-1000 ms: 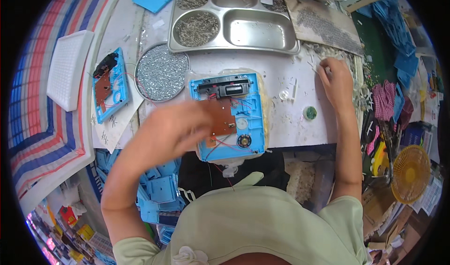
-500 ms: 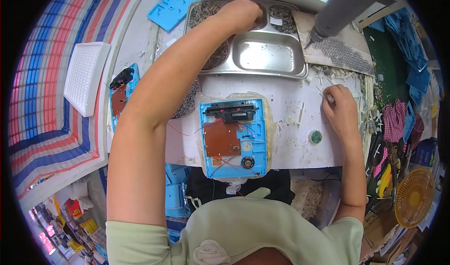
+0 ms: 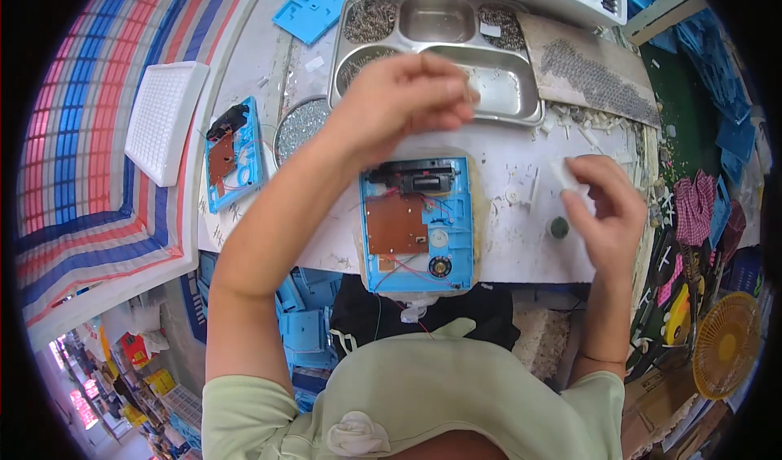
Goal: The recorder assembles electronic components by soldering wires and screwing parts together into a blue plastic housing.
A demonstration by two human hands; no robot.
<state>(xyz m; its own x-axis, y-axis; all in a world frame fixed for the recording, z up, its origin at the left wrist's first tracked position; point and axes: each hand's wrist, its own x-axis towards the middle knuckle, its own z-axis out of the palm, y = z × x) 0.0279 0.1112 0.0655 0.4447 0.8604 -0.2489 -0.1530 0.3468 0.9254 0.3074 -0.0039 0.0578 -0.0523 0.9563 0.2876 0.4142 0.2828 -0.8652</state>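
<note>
- My left hand (image 3: pixel 407 98) is hovering over the near edge of a steel compartment tray (image 3: pixel 501 85); it is blurring, fingers part-curled, and I cannot tell whether it is holding anything.
- My right hand (image 3: pixel 607 208) is seemingly pinching a small white plastic piece (image 3: pixel 564 174) between thumb and forefinger.
- The blue plastic housing (image 3: pixel 461 220) is lying open side up, nearer my body than my left hand and well to the left of my right.
- Already sitting inside, as far as I am seeing: a red-brown circuit board (image 3: pixel 395 225), a black mechanism (image 3: pixel 419 183) along the far edge, a white disc (image 3: pixel 439 238) and a round black part (image 3: pixel 440 266).
- Left undone, by my reading: no cover is closing the housing, and thin red wires (image 3: pixel 401 263) are trailing loosely; their joints are showing too small to judge.
- Appearance: the housing is looking bright blue, shallow, roughly rectangular; the board is looking flat and matte.
</note>
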